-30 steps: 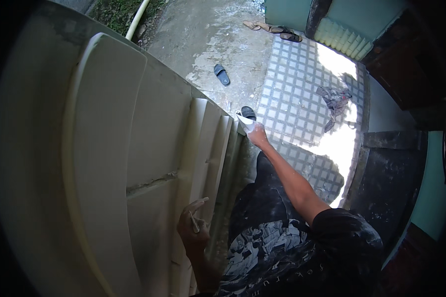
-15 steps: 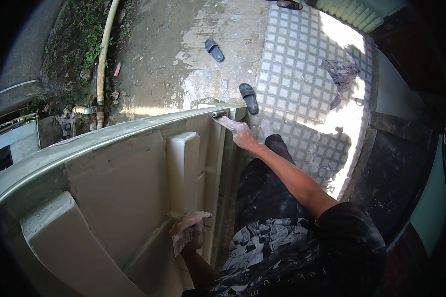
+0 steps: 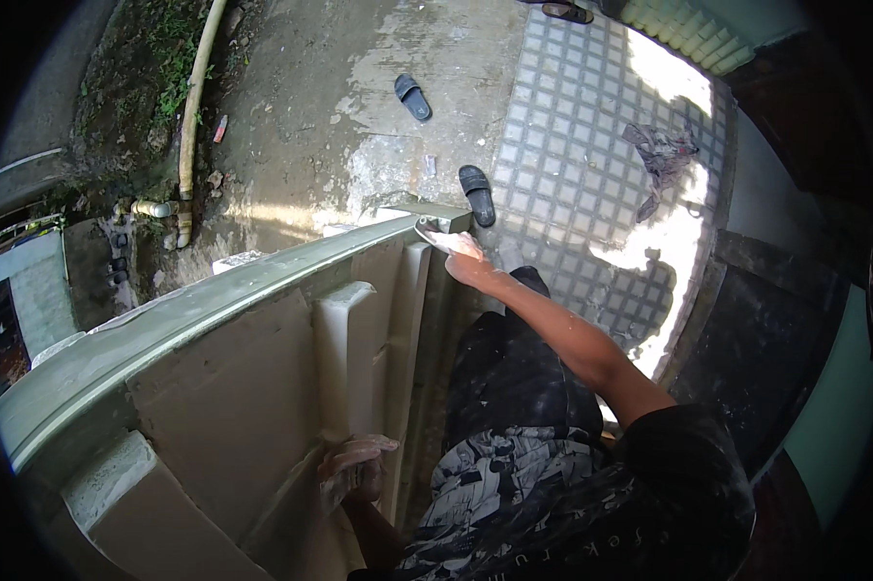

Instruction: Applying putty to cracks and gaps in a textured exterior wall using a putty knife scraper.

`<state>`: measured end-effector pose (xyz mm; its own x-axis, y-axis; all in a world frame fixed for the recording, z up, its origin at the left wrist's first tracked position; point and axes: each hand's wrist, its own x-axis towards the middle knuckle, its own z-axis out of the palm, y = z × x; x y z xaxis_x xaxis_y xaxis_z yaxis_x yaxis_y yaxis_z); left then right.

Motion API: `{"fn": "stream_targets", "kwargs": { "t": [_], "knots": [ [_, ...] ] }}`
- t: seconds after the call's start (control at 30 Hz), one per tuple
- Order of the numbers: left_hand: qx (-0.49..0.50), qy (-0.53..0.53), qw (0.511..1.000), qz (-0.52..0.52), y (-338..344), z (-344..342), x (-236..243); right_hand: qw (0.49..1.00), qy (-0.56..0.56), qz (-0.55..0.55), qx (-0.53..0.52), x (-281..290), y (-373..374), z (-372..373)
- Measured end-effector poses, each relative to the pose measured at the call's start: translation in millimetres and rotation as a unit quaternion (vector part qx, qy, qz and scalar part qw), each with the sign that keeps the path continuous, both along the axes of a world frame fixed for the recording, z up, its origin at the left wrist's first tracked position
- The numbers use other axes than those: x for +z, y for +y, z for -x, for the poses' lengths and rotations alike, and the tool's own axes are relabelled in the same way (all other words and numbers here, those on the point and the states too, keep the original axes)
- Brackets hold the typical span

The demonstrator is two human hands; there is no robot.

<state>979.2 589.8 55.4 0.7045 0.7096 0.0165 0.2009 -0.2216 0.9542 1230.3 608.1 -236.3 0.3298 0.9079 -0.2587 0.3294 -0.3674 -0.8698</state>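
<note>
My right hand, coated in white dust or paste, stretches forward and is closed on a small flat scraper with a rolled edge. The scraper lies against the far corner of the wall's inner face, just below the top ledge. Lower down, my left hand, also whitish, is bent beside a raised upright block on the wall. A thin flat plate shows beneath its fingers, blurred, and I cannot make out its exact kind.
The low wall curves along my left, with another block nearer me. Two dark slippers, a nearer one and a farther one, lie on the ground. A crumpled cloth rests on the tiles; a pipe runs beyond the wall.
My right hand and the scraper have shifted slightly and the tool has turned at the wall's corner. My left hand has moved a little, its plate now blurred. The whole view has shifted somewhat.
</note>
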Motion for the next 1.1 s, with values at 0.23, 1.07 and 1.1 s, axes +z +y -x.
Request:
{"fn": "stream_targets", "kwargs": {
  "t": [0.23,1.07,1.1],
  "knots": [
    [0.014,0.015,1.0,-0.024,-1.6,-4.5,-1.3,0.98,-0.037,0.164,0.107,-39.5,-10.6,-6.9],
    [0.004,0.003,0.992,-0.122,1.5,-3.2,-7.0,0.977,0.069,-0.022,-0.199,-9.8,-10.6,6.5],
    [-0.005,-0.007,0.995,-0.1,0.3,-2.1,-5.8,0.984,0.062,-0.042,-0.164,-9.5,-9.3,5.8]
  ]
}}
